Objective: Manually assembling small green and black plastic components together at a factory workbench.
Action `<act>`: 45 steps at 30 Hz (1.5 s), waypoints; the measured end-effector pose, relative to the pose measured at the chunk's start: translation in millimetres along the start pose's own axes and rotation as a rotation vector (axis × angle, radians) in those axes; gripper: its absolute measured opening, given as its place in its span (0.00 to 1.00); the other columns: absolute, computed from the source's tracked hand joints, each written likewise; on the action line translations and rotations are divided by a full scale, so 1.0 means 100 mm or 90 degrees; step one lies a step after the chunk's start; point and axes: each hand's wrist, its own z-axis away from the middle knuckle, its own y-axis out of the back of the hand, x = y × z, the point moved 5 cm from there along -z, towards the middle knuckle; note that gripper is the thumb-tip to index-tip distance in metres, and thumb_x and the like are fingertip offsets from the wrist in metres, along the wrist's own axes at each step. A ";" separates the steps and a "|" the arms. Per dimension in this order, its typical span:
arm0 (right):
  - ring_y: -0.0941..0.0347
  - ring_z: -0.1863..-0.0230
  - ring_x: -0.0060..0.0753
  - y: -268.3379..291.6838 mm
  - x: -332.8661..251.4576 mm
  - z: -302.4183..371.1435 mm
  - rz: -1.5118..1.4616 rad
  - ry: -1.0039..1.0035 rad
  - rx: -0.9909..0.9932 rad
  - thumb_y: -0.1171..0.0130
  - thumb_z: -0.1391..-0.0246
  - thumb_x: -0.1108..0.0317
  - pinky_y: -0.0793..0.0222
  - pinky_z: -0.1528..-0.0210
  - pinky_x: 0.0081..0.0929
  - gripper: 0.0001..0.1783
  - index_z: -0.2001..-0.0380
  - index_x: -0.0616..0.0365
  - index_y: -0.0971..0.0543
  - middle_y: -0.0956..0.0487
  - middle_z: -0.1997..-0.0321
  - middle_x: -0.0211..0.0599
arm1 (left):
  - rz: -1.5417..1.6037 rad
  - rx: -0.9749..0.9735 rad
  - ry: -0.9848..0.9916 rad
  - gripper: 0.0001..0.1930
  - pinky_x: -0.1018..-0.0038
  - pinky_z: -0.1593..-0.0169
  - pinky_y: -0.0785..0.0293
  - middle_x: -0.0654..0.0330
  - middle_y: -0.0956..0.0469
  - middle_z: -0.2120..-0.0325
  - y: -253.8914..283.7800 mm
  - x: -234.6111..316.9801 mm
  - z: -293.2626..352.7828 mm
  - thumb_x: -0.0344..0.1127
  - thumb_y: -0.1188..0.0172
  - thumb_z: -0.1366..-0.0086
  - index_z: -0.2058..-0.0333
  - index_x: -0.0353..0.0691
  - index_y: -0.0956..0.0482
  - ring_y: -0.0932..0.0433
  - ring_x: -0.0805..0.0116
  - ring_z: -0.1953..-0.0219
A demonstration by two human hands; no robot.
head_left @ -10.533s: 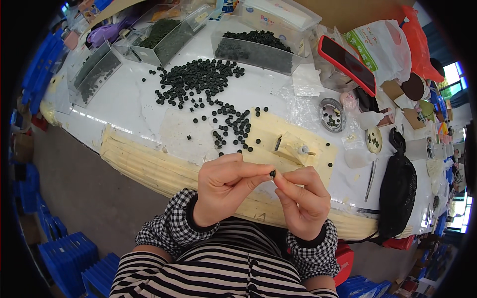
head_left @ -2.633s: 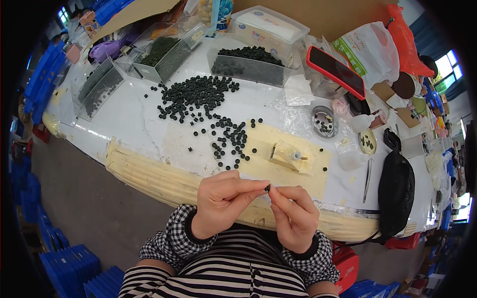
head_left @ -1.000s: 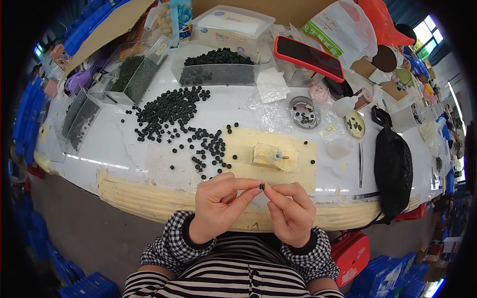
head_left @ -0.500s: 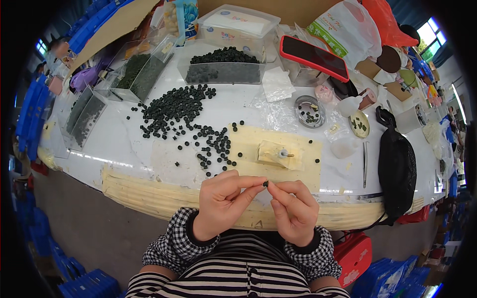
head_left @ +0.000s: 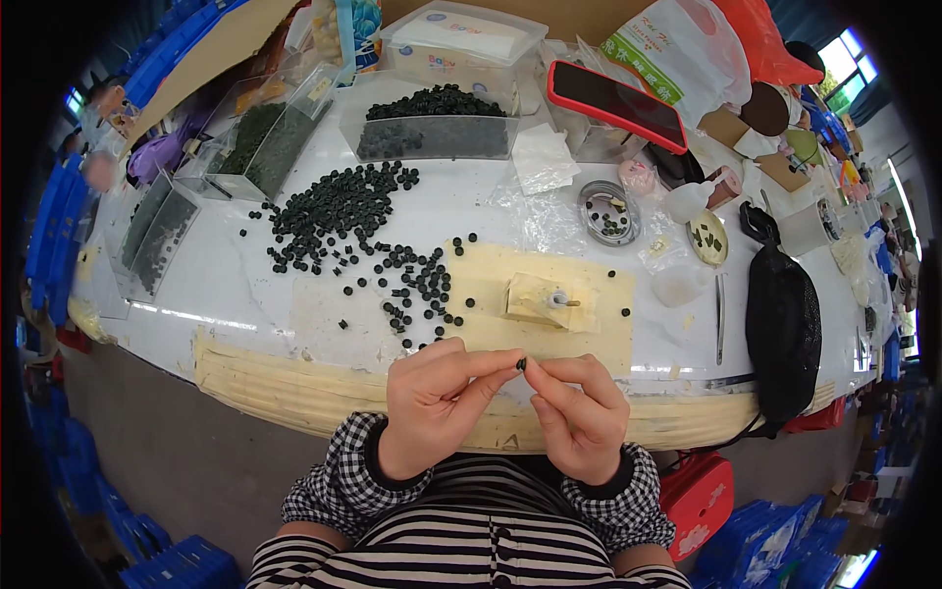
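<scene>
Beyond a grey floor [head_left: 196, 422], the white worktop [head_left: 235, 280] ends on the near side in a yellowish padded edge [head_left: 285, 388]. Above that edge, our left hand [head_left: 427, 407] and right hand [head_left: 581, 412] meet at the fingertips, each grip narrowed to a pinch on one small black piece [head_left: 521, 363]. We see similar black spool-shaped pieces [head_left: 339, 208] heaped on the left, a tape-covered block [head_left: 528, 297] just beyond our fingers, a clear bin [head_left: 511, 144] far, and tweezers [head_left: 721, 319] beside a black mesh bag [head_left: 783, 334] on the right.
</scene>
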 end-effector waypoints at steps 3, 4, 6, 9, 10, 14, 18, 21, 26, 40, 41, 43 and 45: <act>0.29 0.70 0.31 0.00 0.02 0.01 -0.023 -0.013 -0.016 0.37 0.56 0.82 0.33 0.69 0.23 0.21 0.55 0.61 0.19 0.20 0.62 0.37 | -0.033 -0.009 -0.049 0.14 0.81 0.81 0.43 0.64 0.32 0.86 0.02 0.04 -0.01 0.19 0.35 0.47 0.61 0.38 0.16 0.38 0.79 0.85; 0.29 0.70 0.31 -0.01 0.03 0.01 -0.034 -0.020 -0.025 0.36 0.56 0.82 0.33 0.70 0.23 0.21 0.54 0.61 0.19 0.20 0.62 0.37 | -0.036 -0.013 -0.055 0.14 0.81 0.81 0.43 0.64 0.32 0.86 0.03 0.05 -0.01 0.19 0.35 0.47 0.61 0.38 0.16 0.38 0.78 0.85; 0.29 0.70 0.30 -0.01 0.04 0.03 -0.046 -0.023 -0.027 0.36 0.56 0.82 0.33 0.70 0.23 0.22 0.54 0.60 0.19 0.21 0.62 0.36 | -0.040 -0.021 -0.066 0.14 0.81 0.81 0.43 0.64 0.33 0.86 0.03 0.05 -0.01 0.19 0.35 0.46 0.60 0.38 0.16 0.38 0.78 0.85; 0.30 0.70 0.30 -0.01 0.05 0.05 -0.059 -0.030 -0.034 0.36 0.56 0.82 0.33 0.70 0.23 0.22 0.54 0.60 0.19 0.21 0.62 0.36 | -0.045 -0.029 -0.069 0.14 0.81 0.81 0.43 0.64 0.33 0.86 0.04 0.05 0.00 0.19 0.35 0.47 0.60 0.38 0.16 0.38 0.78 0.85; 0.30 0.70 0.30 -0.01 0.05 0.05 -0.063 -0.031 -0.036 0.36 0.56 0.82 0.33 0.71 0.22 0.22 0.53 0.60 0.19 0.21 0.62 0.36 | -0.034 -0.025 -0.061 0.14 0.81 0.81 0.43 0.65 0.34 0.86 0.04 0.04 0.00 0.19 0.35 0.47 0.60 0.39 0.16 0.39 0.79 0.85; 0.30 0.71 0.30 -0.01 0.05 0.04 -0.077 -0.023 -0.021 0.36 0.56 0.82 0.33 0.71 0.22 0.22 0.53 0.60 0.19 0.21 0.62 0.37 | 0.037 -0.027 -0.011 0.13 0.82 0.81 0.48 0.68 0.37 0.87 0.02 -0.03 0.01 0.20 0.34 0.47 0.61 0.40 0.15 0.42 0.82 0.85; 0.29 0.72 0.31 0.00 0.01 0.03 -0.023 0.019 -0.006 0.36 0.57 0.81 0.33 0.71 0.23 0.22 0.54 0.60 0.19 0.21 0.63 0.37 | 0.073 -0.040 0.043 0.12 0.83 0.81 0.53 0.71 0.41 0.87 0.03 -0.06 0.00 0.22 0.33 0.47 0.63 0.40 0.15 0.46 0.85 0.85; 0.29 0.72 0.31 0.00 -0.01 0.02 0.006 0.037 0.004 0.36 0.57 0.81 0.33 0.71 0.23 0.22 0.54 0.60 0.18 0.21 0.63 0.37 | 0.077 -0.035 0.051 0.11 0.82 0.80 0.52 0.72 0.41 0.88 0.03 -0.08 0.01 0.23 0.33 0.47 0.63 0.40 0.15 0.47 0.85 0.86; 0.29 0.72 0.31 0.00 0.01 0.02 0.023 0.045 0.013 0.36 0.58 0.81 0.33 0.71 0.23 0.21 0.55 0.61 0.18 0.21 0.63 0.37 | 0.065 -0.032 0.055 0.10 0.82 0.80 0.52 0.72 0.41 0.88 0.02 -0.06 -0.01 0.23 0.33 0.47 0.64 0.39 0.15 0.46 0.85 0.86; 0.29 0.72 0.32 -0.01 0.02 0.01 -0.018 0.021 -0.019 0.35 0.60 0.83 0.33 0.71 0.24 0.23 0.55 0.61 0.18 0.21 0.62 0.38 | 0.013 -0.013 -0.026 0.12 0.82 0.81 0.45 0.66 0.32 0.87 0.03 0.01 -0.01 0.21 0.33 0.47 0.63 0.39 0.15 0.39 0.80 0.85; 0.29 0.72 0.32 -0.01 0.02 0.02 -0.020 0.018 -0.021 0.36 0.60 0.83 0.33 0.71 0.23 0.23 0.55 0.61 0.18 0.21 0.62 0.38 | 0.010 -0.013 -0.024 0.12 0.82 0.82 0.46 0.66 0.33 0.87 0.03 0.02 -0.01 0.21 0.33 0.47 0.63 0.39 0.15 0.39 0.80 0.85; 0.29 0.72 0.32 -0.02 0.02 0.02 -0.025 0.013 -0.022 0.36 0.59 0.83 0.33 0.71 0.23 0.22 0.55 0.61 0.18 0.21 0.62 0.38 | 0.019 -0.014 -0.006 0.12 0.82 0.82 0.47 0.67 0.35 0.87 0.05 0.02 0.00 0.21 0.33 0.47 0.63 0.39 0.15 0.40 0.81 0.85; 0.30 0.70 0.32 -0.03 0.02 0.04 -0.026 0.016 -0.025 0.38 0.55 0.82 0.34 0.68 0.23 0.21 0.54 0.62 0.19 0.21 0.61 0.39 | 0.048 -0.016 0.025 0.12 0.82 0.82 0.48 0.68 0.36 0.87 0.04 -0.02 0.02 0.21 0.33 0.47 0.63 0.39 0.15 0.42 0.82 0.85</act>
